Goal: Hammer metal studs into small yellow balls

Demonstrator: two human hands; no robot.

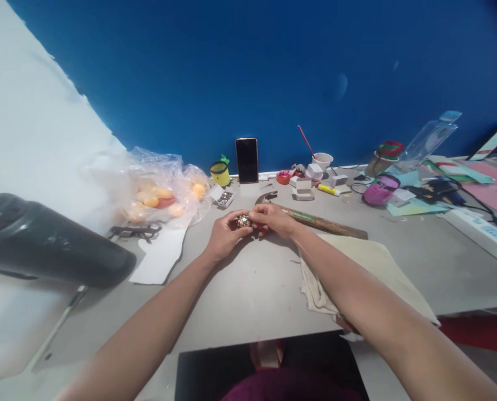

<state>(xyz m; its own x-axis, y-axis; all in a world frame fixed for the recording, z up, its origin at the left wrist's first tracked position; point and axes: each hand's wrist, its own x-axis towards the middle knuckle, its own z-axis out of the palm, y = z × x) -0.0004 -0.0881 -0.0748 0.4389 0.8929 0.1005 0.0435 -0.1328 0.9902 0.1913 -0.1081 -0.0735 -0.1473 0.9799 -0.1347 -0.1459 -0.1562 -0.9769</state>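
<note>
My left hand [224,235] is closed around a small round ball [243,221] with a shiny, studded, gold-and-silver surface, held just above the table. Against the right side of this ball, my right hand [277,219] has its fingertips pinched together; whatever may be between them is too small to make out. Behind my hands lies a claw hammer [323,222], its wooden handle pointing right and partly hidden by my right hand. A small open box [224,197] of shiny metal pieces, which look like thumbtacks, sits beyond my left hand.
A beige cloth [382,273] lies under my right forearm. Plastic bags of orange items [152,195] and a large dark cylinder [56,239] occupy the left. A phone [247,160] leans on the blue wall. Toward the right are a paper cup [322,161], coloured papers and a power strip [478,231].
</note>
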